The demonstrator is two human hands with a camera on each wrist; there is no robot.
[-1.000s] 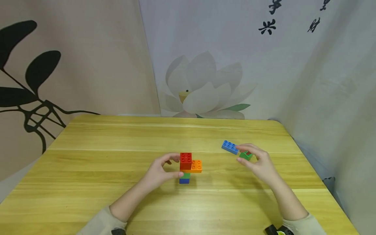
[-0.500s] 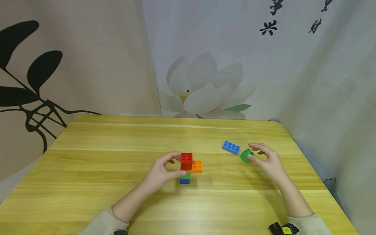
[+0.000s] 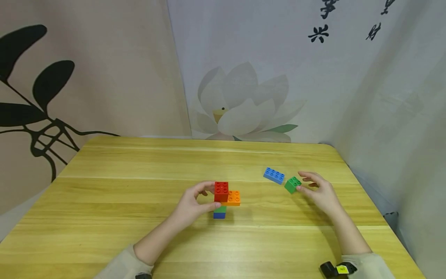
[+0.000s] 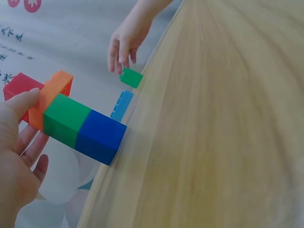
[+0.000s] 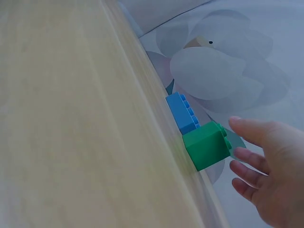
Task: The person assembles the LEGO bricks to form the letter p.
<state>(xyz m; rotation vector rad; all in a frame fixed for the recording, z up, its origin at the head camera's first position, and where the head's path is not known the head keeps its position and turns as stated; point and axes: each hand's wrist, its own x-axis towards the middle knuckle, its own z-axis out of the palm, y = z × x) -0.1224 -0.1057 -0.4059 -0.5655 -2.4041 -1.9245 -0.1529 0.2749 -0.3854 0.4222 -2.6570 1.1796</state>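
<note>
A stack of toy building bricks stands upright near the middle of the table: a blue brick (image 4: 100,137) at the bottom, then a green brick (image 4: 66,118), an orange brick (image 3: 234,198) jutting to the right, and a red brick (image 3: 221,191) on top. My left hand (image 3: 191,203) holds this stack around the red and orange bricks, thumb on the near side, fingers partly hidden behind. To the right, my right hand (image 3: 322,195) hovers beside a loose green brick (image 5: 207,145), fingers spread and loosely bent, with nothing gripped.
A long light-blue brick (image 3: 273,175) lies just left of the loose green brick, studs up. Both rest on the wooden table (image 3: 139,159). Behind the table hangs a printed cloth (image 3: 251,38) with a flower on it.
My right hand has drawn back to the right from the loose green brick, uncovering its top. The left hand stays on the stack. Both loose bricks lie about where they were.
</note>
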